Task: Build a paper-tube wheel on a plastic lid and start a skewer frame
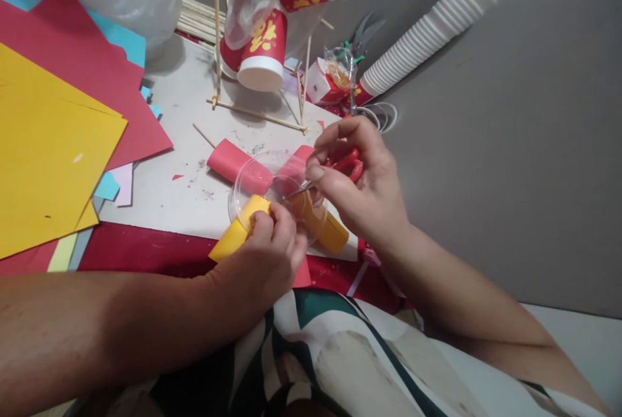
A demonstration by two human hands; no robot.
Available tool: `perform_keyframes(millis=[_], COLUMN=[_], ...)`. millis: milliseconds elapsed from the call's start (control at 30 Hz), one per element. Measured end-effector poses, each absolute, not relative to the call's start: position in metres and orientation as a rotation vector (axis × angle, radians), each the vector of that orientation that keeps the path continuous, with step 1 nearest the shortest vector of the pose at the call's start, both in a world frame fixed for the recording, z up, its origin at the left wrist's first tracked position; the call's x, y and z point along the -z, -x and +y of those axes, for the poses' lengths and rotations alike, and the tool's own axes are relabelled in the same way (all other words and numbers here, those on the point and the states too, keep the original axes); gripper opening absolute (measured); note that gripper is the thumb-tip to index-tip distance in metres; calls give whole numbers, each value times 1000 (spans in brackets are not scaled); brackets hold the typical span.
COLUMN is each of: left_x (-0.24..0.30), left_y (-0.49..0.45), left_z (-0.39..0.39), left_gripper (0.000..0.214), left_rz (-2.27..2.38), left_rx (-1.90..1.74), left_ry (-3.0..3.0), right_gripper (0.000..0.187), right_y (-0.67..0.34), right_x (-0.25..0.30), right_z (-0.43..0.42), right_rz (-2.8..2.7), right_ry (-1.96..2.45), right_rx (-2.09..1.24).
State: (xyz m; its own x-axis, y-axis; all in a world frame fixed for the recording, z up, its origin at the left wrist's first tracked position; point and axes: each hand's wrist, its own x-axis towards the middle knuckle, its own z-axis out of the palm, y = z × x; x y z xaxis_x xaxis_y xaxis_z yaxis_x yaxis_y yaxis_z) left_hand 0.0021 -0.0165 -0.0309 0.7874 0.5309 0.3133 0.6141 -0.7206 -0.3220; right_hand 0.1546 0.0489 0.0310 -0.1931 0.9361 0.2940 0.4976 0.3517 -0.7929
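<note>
My left hand (272,242) pinches the near rim of a clear plastic lid (265,187), holding it over the table edge. My right hand (359,184) is closed around red-handled scissors (347,163), and the metal blades point left, touching the lid near its middle. Under the lid lie a pink paper roll (233,163) and yellow paper rolls (233,236) crossing each other on the table.
Yellow (43,145), red and blue paper sheets spread over the left. A thin stick frame (257,112) holds red paper cups (265,48) at the back. A stack of white cups (427,32) leans against the grey wall at right. Patterned cloth covers my lap.
</note>
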Motion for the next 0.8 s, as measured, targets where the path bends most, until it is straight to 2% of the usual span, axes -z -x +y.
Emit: perform_keyframes(millis=[167, 267, 333, 533, 700, 800], left_x=[27, 27, 28, 33, 34, 36], left_y=[-2, -2, -2, -3, -3, -4], left_z=[-15, -15, -16, -18, -18, -18], left_gripper=[45, 47, 48, 48, 48, 48], left_rz=[-850, -852, -851, -868, -882, -873], left_rx=[231, 203, 206, 233, 236, 244], left_ry=[2577, 2566, 2556, 2534, 2537, 2529], right_gripper=[57, 65, 59, 21, 9, 8], right_y=[-165, -169, -169, -168, -172, -172], right_x=[-18, -14, -14, -16, -13, -11], right_z=[52, 53, 53, 49, 46, 43], right_rz=[-1610, -1498, -1478, -1605, -1684, -1644], right_ry=[1226, 1226, 1258, 1344, 1258, 1265], right_rx=[-953, -1085, -1112, -1040, -927, -947])
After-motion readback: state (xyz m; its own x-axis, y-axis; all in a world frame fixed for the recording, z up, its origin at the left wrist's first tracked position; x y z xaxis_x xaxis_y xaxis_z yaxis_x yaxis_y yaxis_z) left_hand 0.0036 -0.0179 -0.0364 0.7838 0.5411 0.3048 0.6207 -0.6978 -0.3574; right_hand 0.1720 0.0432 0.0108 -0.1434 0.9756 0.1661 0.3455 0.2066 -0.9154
